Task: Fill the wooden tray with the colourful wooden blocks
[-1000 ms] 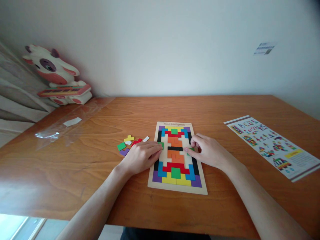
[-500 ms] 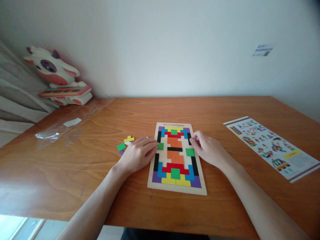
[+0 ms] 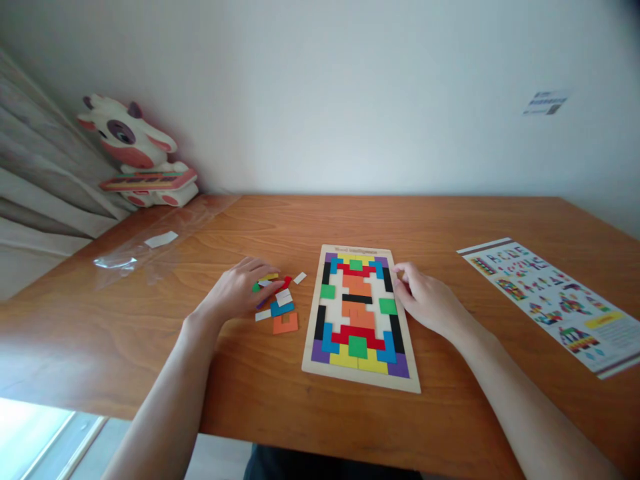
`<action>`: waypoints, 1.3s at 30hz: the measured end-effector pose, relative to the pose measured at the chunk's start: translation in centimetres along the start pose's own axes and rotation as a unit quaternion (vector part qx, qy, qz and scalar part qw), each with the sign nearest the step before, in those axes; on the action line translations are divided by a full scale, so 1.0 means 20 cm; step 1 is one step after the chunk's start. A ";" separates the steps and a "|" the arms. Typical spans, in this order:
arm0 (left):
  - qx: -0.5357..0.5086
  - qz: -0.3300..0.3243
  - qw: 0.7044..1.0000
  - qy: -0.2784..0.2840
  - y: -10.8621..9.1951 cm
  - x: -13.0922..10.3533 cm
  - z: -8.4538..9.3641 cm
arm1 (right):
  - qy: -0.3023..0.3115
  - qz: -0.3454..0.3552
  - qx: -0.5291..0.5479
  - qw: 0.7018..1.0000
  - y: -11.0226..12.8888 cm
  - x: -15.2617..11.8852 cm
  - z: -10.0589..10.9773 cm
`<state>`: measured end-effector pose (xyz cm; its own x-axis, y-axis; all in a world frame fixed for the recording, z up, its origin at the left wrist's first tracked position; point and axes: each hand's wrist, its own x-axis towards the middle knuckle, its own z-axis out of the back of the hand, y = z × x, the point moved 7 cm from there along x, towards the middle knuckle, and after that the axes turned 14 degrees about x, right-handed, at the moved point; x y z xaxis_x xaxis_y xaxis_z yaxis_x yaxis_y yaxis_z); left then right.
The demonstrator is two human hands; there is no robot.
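Note:
A wooden puzzle board [image 3: 313, 368] lies on the table, its frame partly filled with coloured block pieces, with bare pale gaps down both sides of the middle. My left hand [image 3: 240, 287] is over a loose pile of pieces left of the board, fingers spread, holding nothing visible; some pieces are hidden under it. Beside its fingers lie an orange U-shaped piece [image 3: 285, 325], a blue piece [image 3: 283, 309], a red piece [image 3: 287, 283] and several white ones. My right hand [image 3: 423, 293] has its fingers curled against the board's right edge.
A printed pattern sheet [image 3: 555, 300] lies to the right on the wooden table [image 3: 400, 223]. At the back left stand a cow-shaped toy keyboard [image 3: 145, 157] and a clear plastic bag [image 3: 125, 260]. A wall [image 3: 350, 100] rises behind the table.
My left hand has moved left, off the board's left edge and onto the loose pieces, uncovering several. My right hand stays at the board's right edge. The view has shifted slightly.

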<state>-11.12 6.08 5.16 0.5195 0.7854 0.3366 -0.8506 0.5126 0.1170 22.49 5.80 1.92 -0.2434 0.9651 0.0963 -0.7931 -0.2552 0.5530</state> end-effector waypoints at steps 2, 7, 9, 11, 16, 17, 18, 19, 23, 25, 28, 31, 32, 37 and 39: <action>-0.021 -0.018 1.000 0.009 -0.01 -0.01 0.01 | 0.001 -0.011 0.003 1.000 -0.01 0.00 0.00; -0.036 -0.038 0.998 0.020 -0.04 -0.01 0.02 | 0.002 -0.027 0.012 1.000 -0.01 0.00 0.00; -0.035 -0.036 0.999 0.021 -0.04 0.00 0.01 | -0.005 -0.025 0.009 1.000 -0.01 0.00 0.00; -0.037 -0.032 0.999 0.022 -0.06 0.01 0.00 | -0.011 -0.022 0.003 1.000 0.00 0.00 0.01; -0.049 -0.045 0.997 0.024 -0.14 0.03 -0.01 | -0.011 -0.017 0.007 1.000 0.01 0.00 0.01; -0.047 -0.054 0.997 0.022 -0.15 0.04 -0.01 | -0.012 -0.018 0.009 1.000 0.01 0.00 0.01; -0.042 -0.059 0.997 0.018 -0.15 0.04 -0.01 | -0.012 -0.020 0.011 1.000 0.01 0.00 0.01; -0.032 -0.060 0.998 0.013 -0.14 0.03 -0.01 | -0.011 -0.023 0.012 1.000 0.01 0.00 0.01; 0.030 -0.016 0.999 -0.013 -0.03 0.01 0.01 | -0.004 -0.038 0.020 0.999 0.00 0.00 0.01; 0.044 0.006 0.999 -0.016 0.02 -0.01 0.01 | -0.002 -0.043 0.025 0.999 0.00 0.00 0.01; 0.024 0.002 1.000 0.000 0.04 -0.02 0.01 | 0.000 -0.043 0.029 0.999 0.00 0.00 0.01; -0.007 -0.033 0.999 0.007 -0.02 -0.01 0.02 | -0.004 -0.044 0.027 0.999 0.01 0.00 0.01; -0.015 -0.047 0.999 0.002 -0.05 -0.01 0.03 | -0.006 -0.043 0.026 0.999 0.01 0.00 0.01; -0.059 -0.084 0.995 0.014 -0.20 0.02 0.06 | -0.015 -0.039 0.030 0.999 0.01 0.00 0.01; -0.081 -0.096 0.992 0.027 -0.24 0.03 0.06 | -0.025 -0.037 0.031 0.999 0.00 0.01 0.02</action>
<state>-6.79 3.55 5.87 0.6772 0.6837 0.2719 -0.7146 0.6992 0.0216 22.60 5.90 2.21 -0.1563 0.9832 0.0943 -0.7709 -0.1811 0.6107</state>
